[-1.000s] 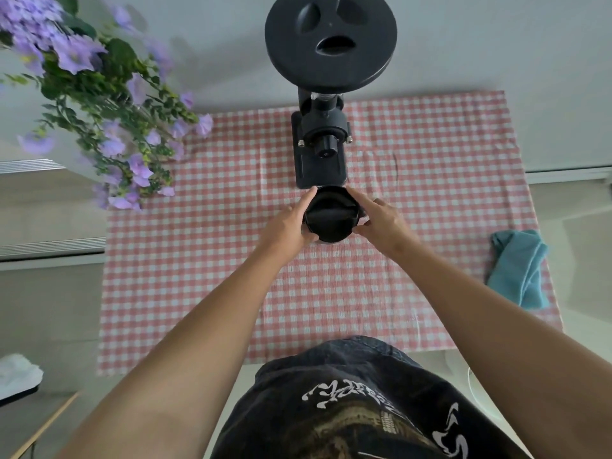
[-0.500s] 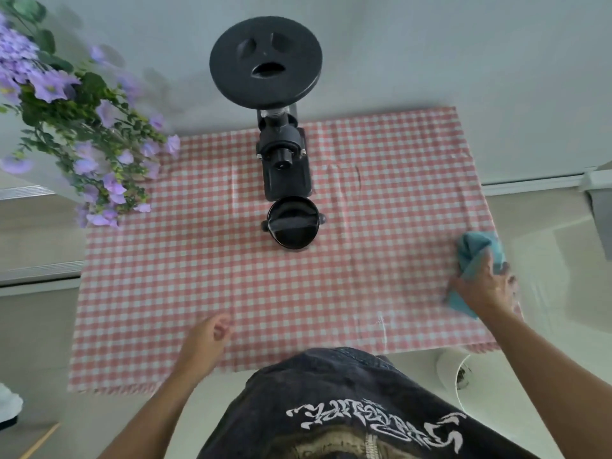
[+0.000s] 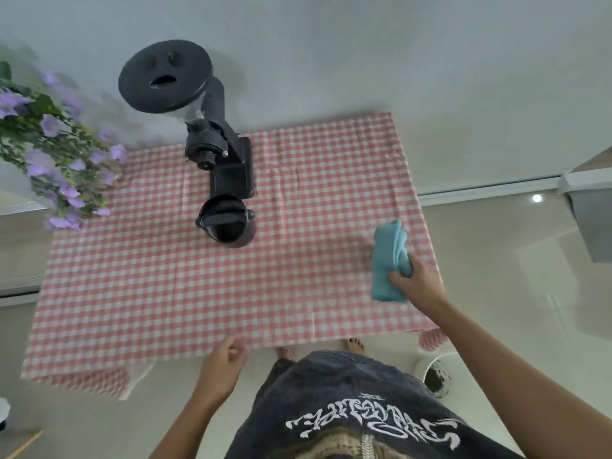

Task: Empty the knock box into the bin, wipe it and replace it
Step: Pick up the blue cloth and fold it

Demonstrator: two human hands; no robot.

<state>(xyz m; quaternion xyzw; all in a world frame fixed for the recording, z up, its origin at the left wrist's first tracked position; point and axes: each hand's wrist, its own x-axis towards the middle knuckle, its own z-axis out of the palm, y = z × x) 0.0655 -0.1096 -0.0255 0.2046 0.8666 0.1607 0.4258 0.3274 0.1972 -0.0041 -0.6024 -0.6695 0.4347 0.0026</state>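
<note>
The black round knock box (image 3: 227, 223) with its cross bar stands on the pink checked tablecloth (image 3: 165, 276), right in front of the black coffee grinder (image 3: 218, 154). Nobody touches it. My right hand (image 3: 415, 281) grips a folded teal cloth (image 3: 387, 260) near the table's right edge, lifted slightly off the tablecloth. My left hand (image 3: 225, 362) hangs at the table's front edge with loosely curled fingers and holds nothing. A white bin (image 3: 433, 376) with dark grounds inside stands on the floor at the lower right.
Purple flowers with green leaves (image 3: 56, 160) overhang the table's left back corner. A white wall runs behind the table. A grey box (image 3: 592, 220) sits at the far right. Pale floor surrounds the table; my bare feet (image 3: 354, 344) show under its front edge.
Both hands let go of the knock box, which stays in front of the grinder. My right hand went to the teal cloth, took it and lifted it; my left dropped to the front edge.
</note>
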